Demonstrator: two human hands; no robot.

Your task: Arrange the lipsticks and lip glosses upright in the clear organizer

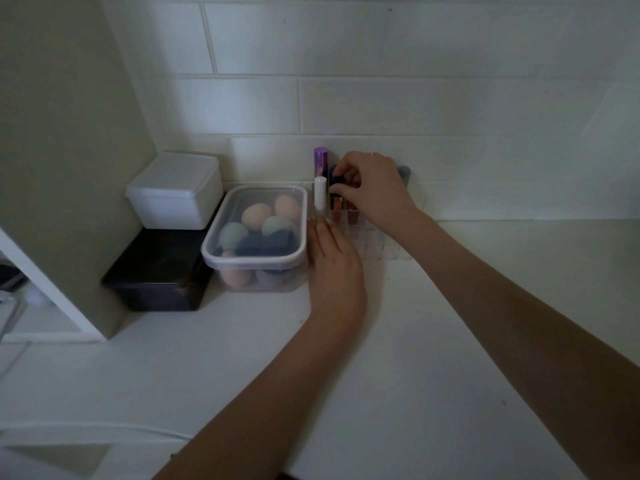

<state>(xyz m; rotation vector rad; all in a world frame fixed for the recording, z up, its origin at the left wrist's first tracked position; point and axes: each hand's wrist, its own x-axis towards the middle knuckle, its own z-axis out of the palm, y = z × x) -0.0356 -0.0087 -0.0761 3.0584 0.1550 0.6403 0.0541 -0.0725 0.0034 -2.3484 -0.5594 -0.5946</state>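
The clear organizer (381,245) stands on the white counter against the tiled wall. A purple lipstick (321,161) and a white-capped lip gloss (320,197) stand upright at its left side. My right hand (374,188) reaches over the organizer, its fingertips pinched on the dark blue cap of a lip gloss (337,181) whose reddish tube sits in a slot. My left hand (334,261) rests flat against the organizer's front left corner, holding it. A pale blue cap (404,172) shows behind my right hand.
A clear lidded tub of makeup sponges (254,237) sits directly left of the organizer. Further left, a white lidded box (176,190) is stacked on a black box (159,271). A beige partition (62,150) rises at the left.
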